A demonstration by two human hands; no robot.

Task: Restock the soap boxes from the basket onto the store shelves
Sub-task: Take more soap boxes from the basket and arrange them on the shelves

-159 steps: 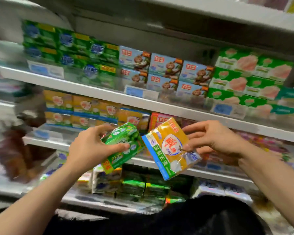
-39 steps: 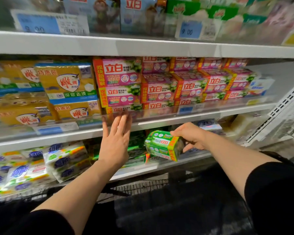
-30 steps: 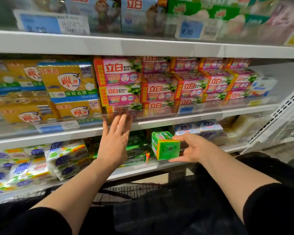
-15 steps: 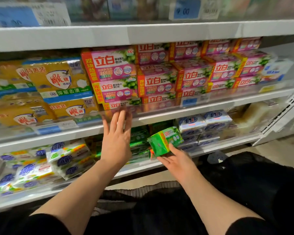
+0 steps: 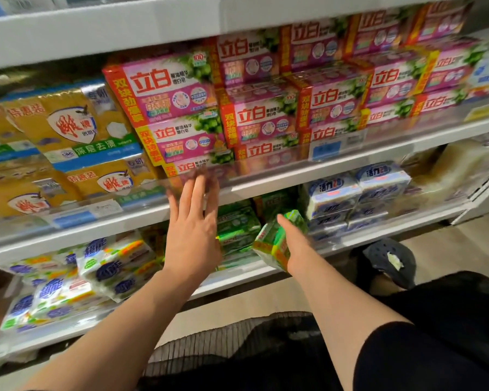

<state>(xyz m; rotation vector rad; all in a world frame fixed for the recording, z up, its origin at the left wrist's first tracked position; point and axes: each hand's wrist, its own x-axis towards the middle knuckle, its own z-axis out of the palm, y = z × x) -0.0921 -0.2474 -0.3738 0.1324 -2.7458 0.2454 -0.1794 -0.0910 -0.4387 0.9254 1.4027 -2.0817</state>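
Observation:
My right hand (image 5: 292, 244) grips a green soap box (image 5: 274, 244), tilted, at the front lip of the lower shelf (image 5: 237, 277). Behind it lie stacked green soap boxes (image 5: 237, 230) on that shelf. My left hand (image 5: 194, 221) is held flat, fingers spread, empty, in front of the middle shelf edge (image 5: 266, 184) just left of the green stack. The dark mesh basket (image 5: 237, 342) shows at the bottom between my arms; its contents are hidden.
Pink soap boxes (image 5: 266, 119) and yellow soap packs (image 5: 68, 131) fill the middle shelf. White-and-blue soap packs (image 5: 359, 193) sit right of the green stack, more white packs (image 5: 82, 277) to the left. A black shoe (image 5: 387, 261) rests on the floor at right.
My right hand has pushed the green soap box lower and closer to the green stack, tilting it. The left hand has stayed spread by the shelf edge. The view has moved closer.

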